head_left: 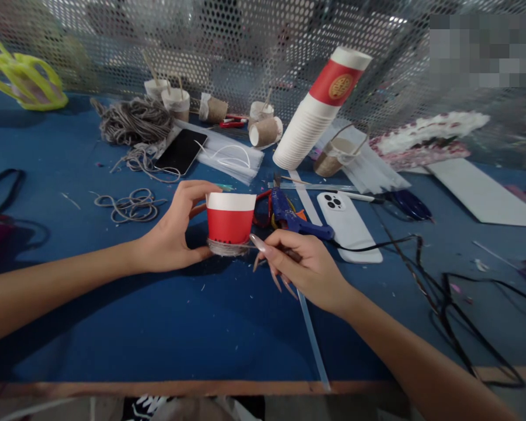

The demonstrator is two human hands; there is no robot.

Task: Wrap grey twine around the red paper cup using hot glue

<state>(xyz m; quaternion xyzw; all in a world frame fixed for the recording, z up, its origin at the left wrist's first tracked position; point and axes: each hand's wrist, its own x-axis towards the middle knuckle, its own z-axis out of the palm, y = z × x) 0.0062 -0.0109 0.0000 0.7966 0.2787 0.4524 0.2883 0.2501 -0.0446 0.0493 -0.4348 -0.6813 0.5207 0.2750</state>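
The paper cup (230, 225) sits near the middle of the frame, over the blue table (158, 333), glossy red around its body with a plain white band on top and a little dark lettering low on the side. Its long axis runs roughly upright, the white end toward the top of the frame and the slightly narrower end toward the bottom, where thin, fibrous grey cord (228, 249) is wound in close turns. The left hand (179, 231) grasps the cup from its left side, fingers curled behind and thumb low by the cord. The right hand (311, 263) has thumb and forefinger pinched on a strand (246, 245) at the cup's lower right. At upper left lies a soft, tangled heap of grey yarn (134, 123); right of centre are a blue plastic glue gun (284, 213), a smooth white phone (350, 231) and a tilted, ridged stack of cups (307, 126). Perforated metal mesh (228, 49) spans the top.
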